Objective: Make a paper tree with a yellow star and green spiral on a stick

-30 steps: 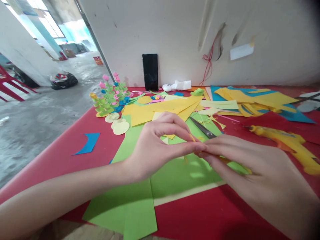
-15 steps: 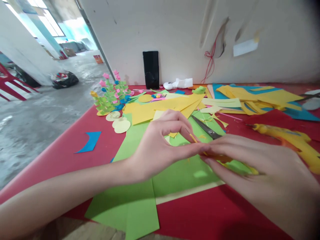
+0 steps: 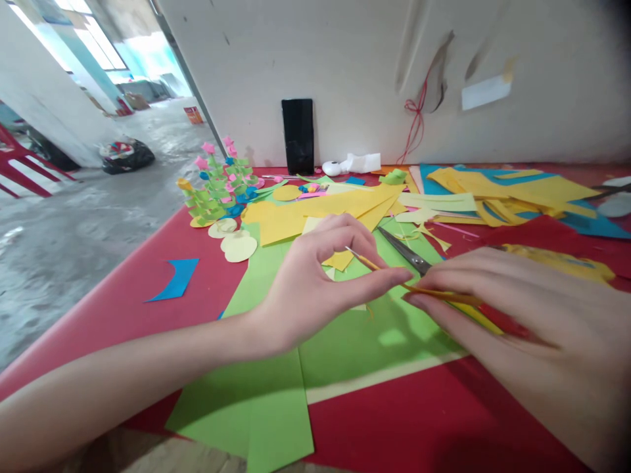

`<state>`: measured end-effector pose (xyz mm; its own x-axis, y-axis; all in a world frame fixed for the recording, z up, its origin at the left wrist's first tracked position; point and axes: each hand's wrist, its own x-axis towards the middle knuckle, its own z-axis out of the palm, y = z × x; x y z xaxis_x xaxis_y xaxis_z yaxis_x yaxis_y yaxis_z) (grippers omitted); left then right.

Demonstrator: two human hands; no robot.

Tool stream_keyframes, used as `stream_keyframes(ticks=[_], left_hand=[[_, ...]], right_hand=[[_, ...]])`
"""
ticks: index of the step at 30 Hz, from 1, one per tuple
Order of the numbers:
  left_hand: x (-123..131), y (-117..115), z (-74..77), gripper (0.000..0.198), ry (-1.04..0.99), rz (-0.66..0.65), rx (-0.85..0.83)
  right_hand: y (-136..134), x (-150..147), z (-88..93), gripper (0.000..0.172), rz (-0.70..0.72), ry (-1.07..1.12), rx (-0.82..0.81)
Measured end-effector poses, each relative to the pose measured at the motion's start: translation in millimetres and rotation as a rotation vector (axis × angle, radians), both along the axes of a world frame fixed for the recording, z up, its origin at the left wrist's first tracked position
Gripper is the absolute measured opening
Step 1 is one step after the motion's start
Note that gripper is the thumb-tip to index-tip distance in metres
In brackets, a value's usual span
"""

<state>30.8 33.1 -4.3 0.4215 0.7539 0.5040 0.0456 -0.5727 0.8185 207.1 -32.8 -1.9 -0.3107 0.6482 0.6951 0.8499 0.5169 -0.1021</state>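
Observation:
My left hand (image 3: 315,282) pinches a thin pointed stick (image 3: 351,252) between thumb and fingers, with yellow paper around its lower part. From there a narrow yellow paper strip (image 3: 444,295) runs into my right hand (image 3: 537,322), held between the thumb and fingers. Most of the strip's far end is hidden by that hand. Both hands are above green paper sheets (image 3: 276,401). Dark-bladed scissors (image 3: 405,252) lie just beyond my right fingers, their handles covered.
A yellow glue gun (image 3: 562,259) lies behind my right hand. Paper flowers (image 3: 214,187) stand at the back left beside pale paper circles (image 3: 239,246). Yellow paper pieces (image 3: 296,220) spread across the back. A black phone (image 3: 298,136) leans on the wall.
My right hand has moved slightly right and up, away from my left fingers, so more of the yellow strip shows between them. It now covers more of the glue gun.

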Motion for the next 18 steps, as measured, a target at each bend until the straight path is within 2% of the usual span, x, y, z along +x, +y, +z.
stream_keyframes(ticks=[3, 7, 14, 18], left_hand=[[0.1, 0.3, 0.5, 0.02, -0.004, -0.003, -0.052], [0.5, 0.5, 0.3, 0.021, 0.001, -0.022, -0.098], [1.5, -1.1, -1.8, 0.019, -0.006, -0.027, -0.074], [1.8, -2.1, -0.6, 0.02, -0.01, -0.014, -0.078]], right_hand=[[-1.5, 2.2, 1.3, 0.004, -0.023, -0.002, 0.019], [1.1, 4.4, 4.0, 0.004, -0.005, 0.067, -0.038], [9.7, 5.7, 10.3, 0.008, 0.032, 0.114, -0.105], [9.1, 7.9, 12.1, 0.004, 0.02, 0.145, -0.106]])
